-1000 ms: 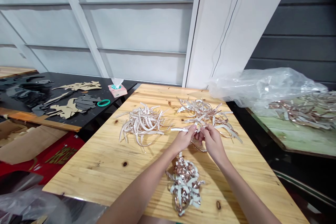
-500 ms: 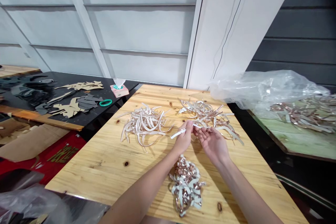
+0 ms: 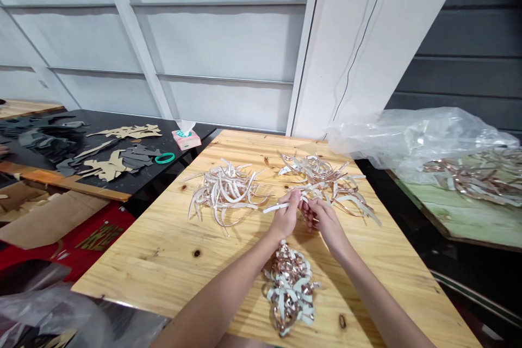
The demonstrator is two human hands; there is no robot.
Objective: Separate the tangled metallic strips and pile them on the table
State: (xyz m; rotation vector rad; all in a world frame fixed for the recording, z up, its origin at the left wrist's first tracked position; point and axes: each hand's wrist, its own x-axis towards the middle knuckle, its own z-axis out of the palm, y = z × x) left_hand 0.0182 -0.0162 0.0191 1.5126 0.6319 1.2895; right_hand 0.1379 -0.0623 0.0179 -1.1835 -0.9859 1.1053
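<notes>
My left hand (image 3: 286, 216) is closed on a narrow white strip (image 3: 274, 208), whose end sticks out to the left. Close beside it, my right hand (image 3: 326, 222) has its fingers curled at the strip's other end; the fingertips partly hide what they pinch. Behind the hands lies a loose pile of white and rose-gold strips (image 3: 318, 169). A second pile of curved strips (image 3: 224, 191) rests to the left. Between my forearms sits a heap of short, curled shiny pieces (image 3: 289, 285), close to the near edge.
The wooden table (image 3: 163, 261) has a black table (image 3: 142, 174) to its left, bearing beige and grey scraps (image 3: 106, 166), a green tape ring (image 3: 165, 158) and a tissue box (image 3: 186, 138). At right, clear plastic sheeting (image 3: 424, 133) partly covers more strips (image 3: 468, 179) on a green board (image 3: 468, 223).
My right hand has turned over from palm up to back up, its fingers curling in at the strip. My left hand keeps its hold nearly in place.
</notes>
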